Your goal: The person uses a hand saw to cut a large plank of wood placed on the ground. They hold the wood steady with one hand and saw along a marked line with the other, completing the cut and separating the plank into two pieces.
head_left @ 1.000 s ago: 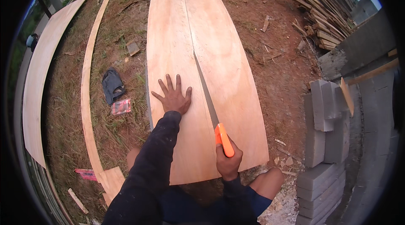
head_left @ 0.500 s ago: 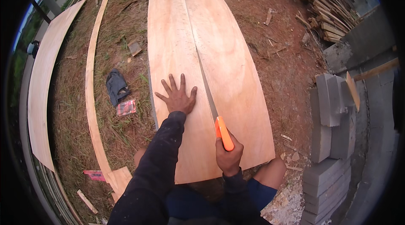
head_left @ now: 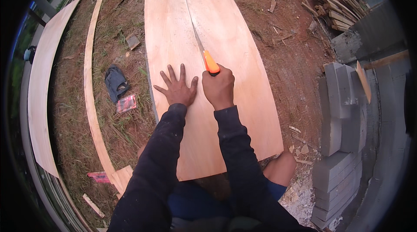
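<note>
The right hand (head_left: pixel 219 87) has its grip closed round the orange-handled saw (head_left: pixel 211 63), whose blade (head_left: pixel 199 43) points ahead and slightly left along the slit (head_left: pixel 187 3) in the plywood sheet (head_left: pixel 247 101) — the left hand (head_left: pixel 178 91), fingers spread, holding nothing, presses beside it.

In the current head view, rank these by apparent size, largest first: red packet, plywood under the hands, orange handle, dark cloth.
1. Plywood
2. Dark cloth
3. Orange handle and red packet, unranked: they look close in size, and the handle seems nearer the camera.
</note>
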